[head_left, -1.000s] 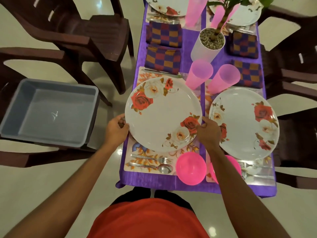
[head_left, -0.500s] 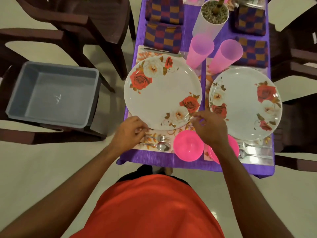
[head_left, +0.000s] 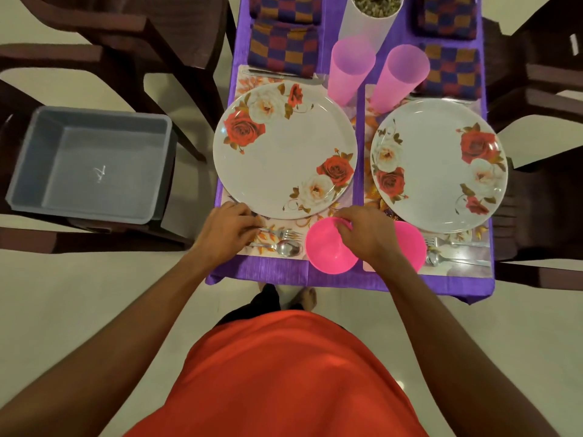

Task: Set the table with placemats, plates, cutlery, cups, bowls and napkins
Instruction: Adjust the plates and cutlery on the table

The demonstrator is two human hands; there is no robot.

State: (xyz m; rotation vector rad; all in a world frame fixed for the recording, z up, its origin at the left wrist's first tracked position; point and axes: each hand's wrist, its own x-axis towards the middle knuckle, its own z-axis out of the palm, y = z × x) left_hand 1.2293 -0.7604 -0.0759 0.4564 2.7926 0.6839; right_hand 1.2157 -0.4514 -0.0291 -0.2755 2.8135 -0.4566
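Pink bowl [head_left: 326, 250] just beside the left plate [head_left: 284, 152]: our right hand [head_left: 366, 236] curls over its rim. Left hand [head_left: 227, 230] hides the fork [head_left: 285, 233] handle; we cannot tell its grip.

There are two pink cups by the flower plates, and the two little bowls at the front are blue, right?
Not quite. The two little bowls at the front are pink, not blue; the head view shows it. The two cups by the flower plates are pink.

Likely home dining room: set table [head_left: 274, 272], chairs [head_left: 151, 42].
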